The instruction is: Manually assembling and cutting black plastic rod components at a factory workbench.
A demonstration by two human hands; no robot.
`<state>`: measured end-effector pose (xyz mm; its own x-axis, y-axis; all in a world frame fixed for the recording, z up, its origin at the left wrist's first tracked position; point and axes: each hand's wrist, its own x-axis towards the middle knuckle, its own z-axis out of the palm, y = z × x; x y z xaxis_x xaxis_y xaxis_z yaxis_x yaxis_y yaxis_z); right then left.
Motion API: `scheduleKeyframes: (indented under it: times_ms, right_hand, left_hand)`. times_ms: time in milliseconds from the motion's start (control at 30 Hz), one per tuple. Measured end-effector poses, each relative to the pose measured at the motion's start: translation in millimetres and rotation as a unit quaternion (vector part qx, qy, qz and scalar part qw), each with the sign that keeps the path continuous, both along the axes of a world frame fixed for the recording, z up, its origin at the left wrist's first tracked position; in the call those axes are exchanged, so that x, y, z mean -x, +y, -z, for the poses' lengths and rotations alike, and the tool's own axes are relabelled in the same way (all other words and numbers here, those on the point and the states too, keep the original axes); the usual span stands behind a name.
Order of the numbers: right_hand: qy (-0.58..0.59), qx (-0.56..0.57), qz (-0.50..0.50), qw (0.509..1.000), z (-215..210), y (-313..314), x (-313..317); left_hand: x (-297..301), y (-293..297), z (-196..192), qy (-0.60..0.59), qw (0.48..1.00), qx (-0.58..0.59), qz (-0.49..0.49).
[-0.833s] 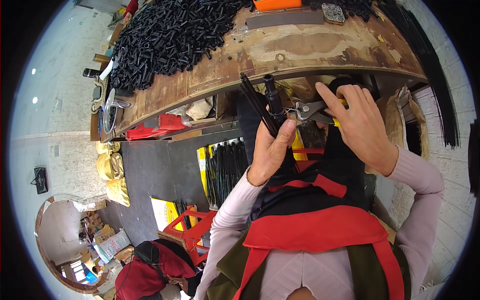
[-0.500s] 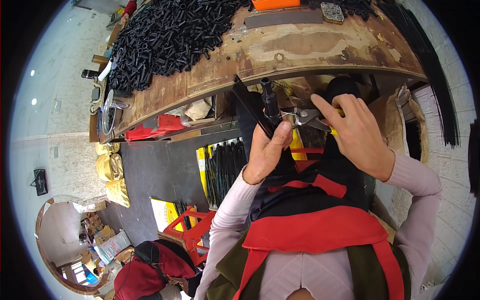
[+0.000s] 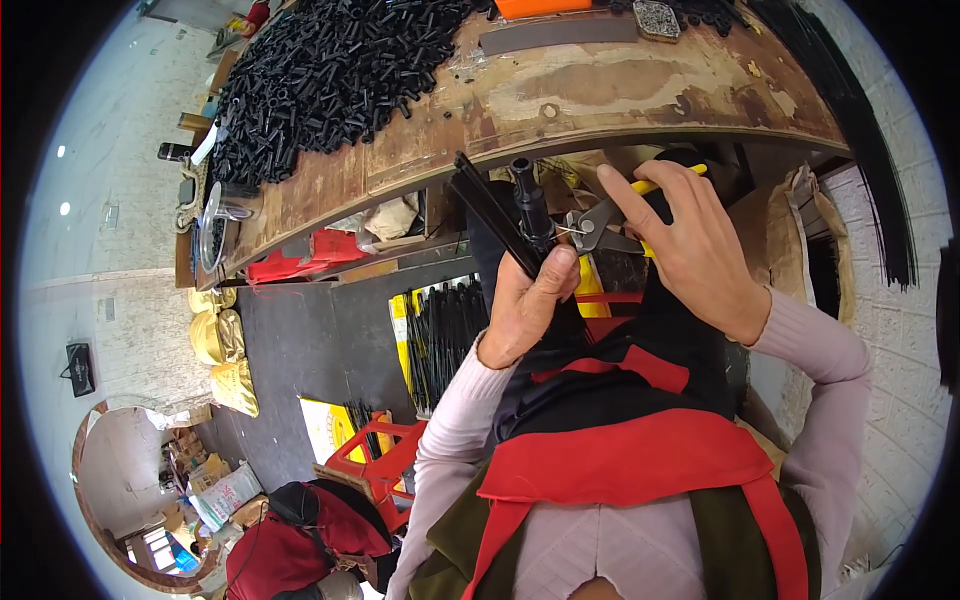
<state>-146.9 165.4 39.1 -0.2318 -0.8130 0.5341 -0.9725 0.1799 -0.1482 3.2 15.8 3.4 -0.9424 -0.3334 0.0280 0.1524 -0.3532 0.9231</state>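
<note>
Big wood table [image 3: 610, 95]. On its L side, huge pile of blk bits [image 3: 335, 85]. Nr its front edge: R hand [image 3: 705, 240], pointer stuck out, other fingers bent; L hand [image 3: 522, 315], thumb + fingers pinching long blk rods [image 3: 490, 215] & a blk tube [image 3: 529, 195]. Also by table: yellow-grip pliers [image 3: 598, 222], held in R hand, thin wire [image 3: 568, 231] at tip.

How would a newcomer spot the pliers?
Find the wooden bench across the top. Below its front edge, the right hand holds the pliers. Yellow handles and grey head set them apart from the black rods and tube in the left hand.
</note>
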Motion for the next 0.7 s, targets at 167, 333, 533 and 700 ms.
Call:
scheduleKeyframes:
  times_ms: [167,333,533,700]
  right_hand:
    - [0.010,0.006,0.002,1.000,0,-3,-1]
    - [0.050,-0.010,0.016,0.999,-2,0,-2]
    - [0.080,-0.076,0.000,0.994,-26,8,8]
    - [-0.372,-0.312,-0.154,0.861,-68,3,19]
  left_hand:
    - [1,3,-5,-0.003,1.000,-0.002,-0.010]
    - [-2,4,-3,0.003,1.000,-0.001,-0.010]
    - [-1,-2,6,0.017,1.000,-0.007,-0.001]
    - [-1,-6,7,0.023,1.000,-0.008,0.012]
